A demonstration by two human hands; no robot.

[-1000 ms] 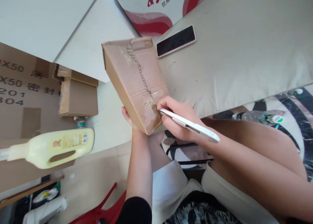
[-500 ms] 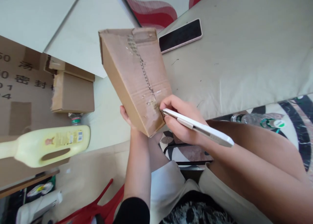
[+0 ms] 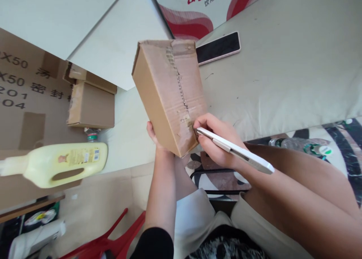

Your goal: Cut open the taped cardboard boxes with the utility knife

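Observation:
A brown cardboard box point(image 3: 157, 89) is held up tilted in front of me, a rough taped seam running down its upper face. My left hand point(image 3: 154, 136) grips it from below and behind; only part of the thumb or finger side shows. Pinched in my right hand point(image 3: 217, 140) is a white box cutter point(image 3: 237, 151), its handle pointing down to the right. The fingertips rest at the near end of the seam, by the box's lower right edge. The blade's tip is hidden by the fingers.
A phone point(image 3: 219, 47) lies on the pale covered surface point(image 3: 283, 70) beyond the box. On the left are a yellow jug-shaped bottle point(image 3: 68, 162), a smaller carton point(image 3: 93, 106) and a large printed carton point(image 3: 17, 96). Clear plastic bottles point(image 3: 299, 145) lie at right; a red chair point(image 3: 113, 240) stands below.
The whole view has shifted, so box and hands appear slightly further right. The box is turned a little more upright; both hands keep their holds, the cutter staying at the seam's near end.

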